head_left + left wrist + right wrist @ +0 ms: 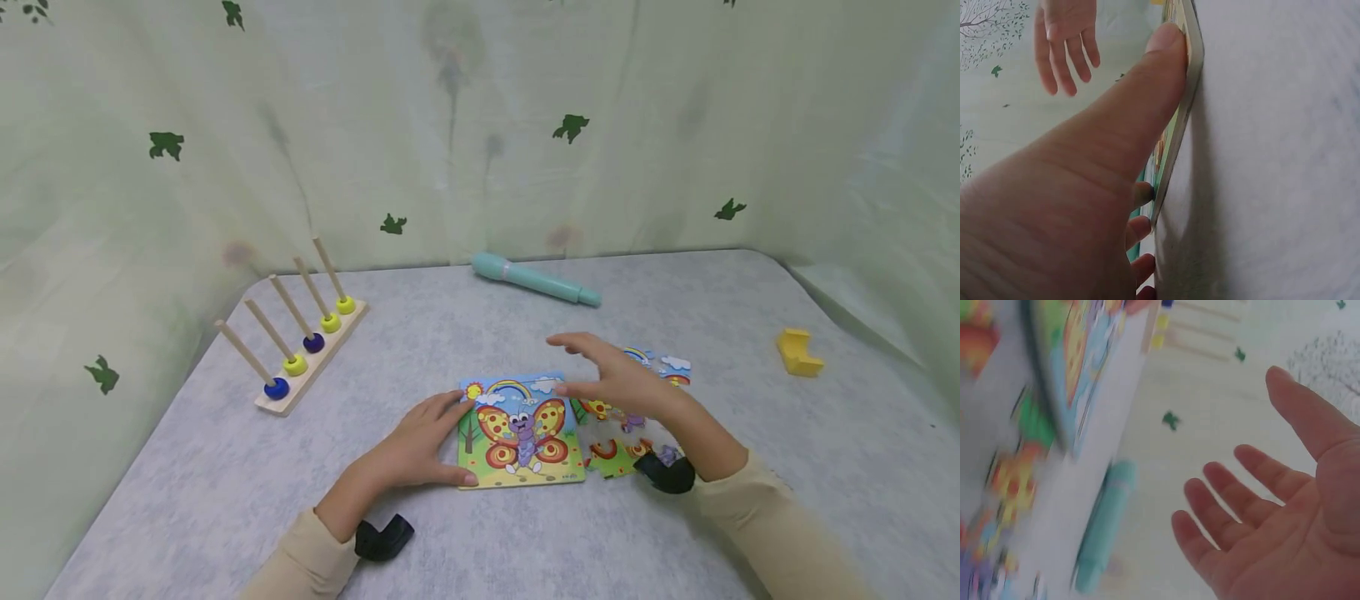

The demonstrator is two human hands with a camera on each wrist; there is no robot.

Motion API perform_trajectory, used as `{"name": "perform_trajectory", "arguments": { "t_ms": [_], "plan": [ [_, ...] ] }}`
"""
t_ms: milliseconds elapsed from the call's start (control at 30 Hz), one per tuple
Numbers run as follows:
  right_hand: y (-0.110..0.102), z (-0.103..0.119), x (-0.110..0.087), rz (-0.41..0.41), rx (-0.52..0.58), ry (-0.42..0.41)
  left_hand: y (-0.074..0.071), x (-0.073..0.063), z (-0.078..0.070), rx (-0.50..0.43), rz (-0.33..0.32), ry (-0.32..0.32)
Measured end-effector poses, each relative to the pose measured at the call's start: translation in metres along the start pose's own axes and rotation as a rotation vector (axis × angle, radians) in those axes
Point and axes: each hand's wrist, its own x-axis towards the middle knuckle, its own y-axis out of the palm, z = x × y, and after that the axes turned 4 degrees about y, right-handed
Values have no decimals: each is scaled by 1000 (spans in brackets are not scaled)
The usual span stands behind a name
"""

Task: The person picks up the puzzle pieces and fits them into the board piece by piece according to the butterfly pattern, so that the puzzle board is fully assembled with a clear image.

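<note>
A square butterfly jigsaw puzzle (522, 437) lies near the middle of the table, its picture facing up. My left hand (420, 442) holds it by the left side. The left thumb (1163, 53) rests at the near left corner and the fingers reach to the far left corner. My right hand (626, 379) hovers just past the puzzle's right side, fingers spread apart and palm bare in the right wrist view. Below it lie loose jigsaw pieces (611, 458), partly hidden by the hand and wrist.
At the left stands a wooden peg rack (318, 362) with blue and yellow beads on its upright pegs. A teal toy microphone (536, 279) lies at the back. A yellow angular block (798, 353) is at the far right. A patterned curtain (480, 125) hangs behind the table.
</note>
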Motion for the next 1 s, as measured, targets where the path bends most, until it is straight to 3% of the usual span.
{"name": "perform_trajectory", "arguments": {
  "t_ms": [167, 333, 600, 800, 1000],
  "plan": [
    [-23, -28, -14, -132, 1, 47, 0, -1, -1, -9, -2, -3],
    [-33, -63, -19, -193, 55, 102, 1, -1, 1, 2, -12, 8],
    [-36, -107, -23, -155, 66, 192, 4, 0, 4, 7, -11, 1],
    [-36, -118, -27, -100, 24, 192, 4, 0, 3, -22, -4, -3],
    [-35, -123, -29, -100, -53, 195, 5, 0, 4, -21, -6, 4]
  ]
}}
